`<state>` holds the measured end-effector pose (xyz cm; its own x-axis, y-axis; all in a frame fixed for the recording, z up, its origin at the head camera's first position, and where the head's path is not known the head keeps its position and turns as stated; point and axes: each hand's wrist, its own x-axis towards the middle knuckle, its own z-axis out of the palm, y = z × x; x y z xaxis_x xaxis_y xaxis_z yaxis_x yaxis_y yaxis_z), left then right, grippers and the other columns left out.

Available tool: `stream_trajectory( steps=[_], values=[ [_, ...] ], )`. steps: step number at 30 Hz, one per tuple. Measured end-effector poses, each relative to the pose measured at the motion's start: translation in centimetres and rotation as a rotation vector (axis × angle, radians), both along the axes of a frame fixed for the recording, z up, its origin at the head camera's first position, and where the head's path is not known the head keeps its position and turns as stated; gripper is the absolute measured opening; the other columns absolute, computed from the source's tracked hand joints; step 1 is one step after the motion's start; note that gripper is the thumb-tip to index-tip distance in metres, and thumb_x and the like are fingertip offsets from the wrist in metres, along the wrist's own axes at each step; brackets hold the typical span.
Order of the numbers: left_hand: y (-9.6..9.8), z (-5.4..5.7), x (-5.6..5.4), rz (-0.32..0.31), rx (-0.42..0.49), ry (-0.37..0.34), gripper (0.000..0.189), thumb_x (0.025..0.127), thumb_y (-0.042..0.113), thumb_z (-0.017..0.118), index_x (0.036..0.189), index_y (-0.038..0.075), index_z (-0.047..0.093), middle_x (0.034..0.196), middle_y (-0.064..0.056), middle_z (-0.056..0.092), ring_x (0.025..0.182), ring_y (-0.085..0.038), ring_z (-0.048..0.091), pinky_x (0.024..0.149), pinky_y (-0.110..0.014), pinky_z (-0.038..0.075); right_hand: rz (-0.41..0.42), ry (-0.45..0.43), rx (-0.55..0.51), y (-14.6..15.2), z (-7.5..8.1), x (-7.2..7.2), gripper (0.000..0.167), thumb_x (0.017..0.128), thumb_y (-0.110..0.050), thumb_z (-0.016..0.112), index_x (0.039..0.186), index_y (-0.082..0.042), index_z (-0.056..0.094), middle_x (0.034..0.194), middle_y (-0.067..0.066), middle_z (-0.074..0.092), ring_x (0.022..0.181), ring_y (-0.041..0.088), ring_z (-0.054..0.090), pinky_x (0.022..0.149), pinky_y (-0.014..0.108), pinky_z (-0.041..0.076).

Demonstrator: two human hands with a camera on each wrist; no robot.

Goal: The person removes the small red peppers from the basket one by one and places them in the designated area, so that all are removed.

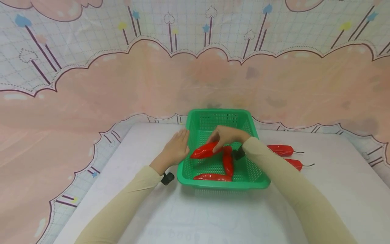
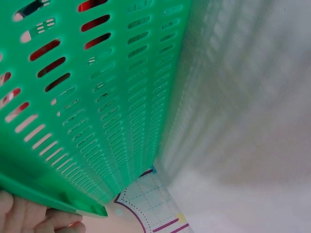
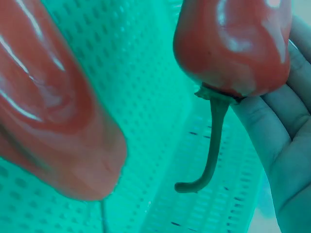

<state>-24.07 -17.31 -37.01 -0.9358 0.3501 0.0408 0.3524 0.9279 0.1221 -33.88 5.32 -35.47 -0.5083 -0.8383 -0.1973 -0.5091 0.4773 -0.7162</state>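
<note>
My right hand (image 1: 224, 134) holds a red chili pepper (image 1: 203, 150) inside the green plastic basket (image 1: 223, 184), thumb on one side and fingers on the other. In the right wrist view the held pepper (image 3: 233, 43) shows its curved green stem hanging downward. A second pepper (image 1: 227, 161) lies lengthwise in the basket, and a third pepper (image 1: 212, 177) lies across its near end. At the basket's left rim is my left hand (image 1: 176, 147), its fingers extended. The left wrist view has those fingers (image 2: 29, 216) right at the rim, beside the slotted outer wall.
To the right of the basket, two more red peppers lie on the white table (image 1: 152, 217), an upper pepper (image 1: 281, 149) and a lower pepper (image 1: 294, 164), partly hidden by the right sleeve (image 1: 283, 176). A patterned pink cloth (image 1: 146, 81) hangs behind the table.
</note>
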Motion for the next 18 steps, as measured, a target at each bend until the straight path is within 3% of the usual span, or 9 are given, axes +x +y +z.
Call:
stream_trajectory(
  steps=[7, 18],
  values=[
    [0.0, 0.1, 0.1, -0.004, -0.009, 0.007, 0.061, 0.093, 0.018, 0.032, 0.145, -0.011, 0.018, 0.153, -0.028, 0.019, 0.144, -0.038, 0.016, 0.12, -0.045, 0.016, -0.03, 0.004, 0.0, 0.5, 1.6, -0.2, 0.029, 0.076, -0.013, 0.076, 0.105, -0.009, 0.073, 0.094, 0.004, 0.074, 0.084, 0.014, 0.066, 0.081, 0.029, 0.056],
    [0.1, 0.0, 0.0, 0.002, -0.007, 0.013, 0.061, 0.093, 0.017, 0.032, 0.145, -0.012, 0.018, 0.153, -0.028, 0.019, 0.144, -0.038, 0.018, 0.12, -0.044, 0.016, -0.082, 0.027, -0.013, 2.1, 4.5, -0.8, 0.037, 0.076, -0.017, 0.077, 0.11, -0.004, 0.07, 0.102, 0.01, 0.073, 0.099, 0.02, 0.068, 0.084, 0.032, 0.057]
  ],
)
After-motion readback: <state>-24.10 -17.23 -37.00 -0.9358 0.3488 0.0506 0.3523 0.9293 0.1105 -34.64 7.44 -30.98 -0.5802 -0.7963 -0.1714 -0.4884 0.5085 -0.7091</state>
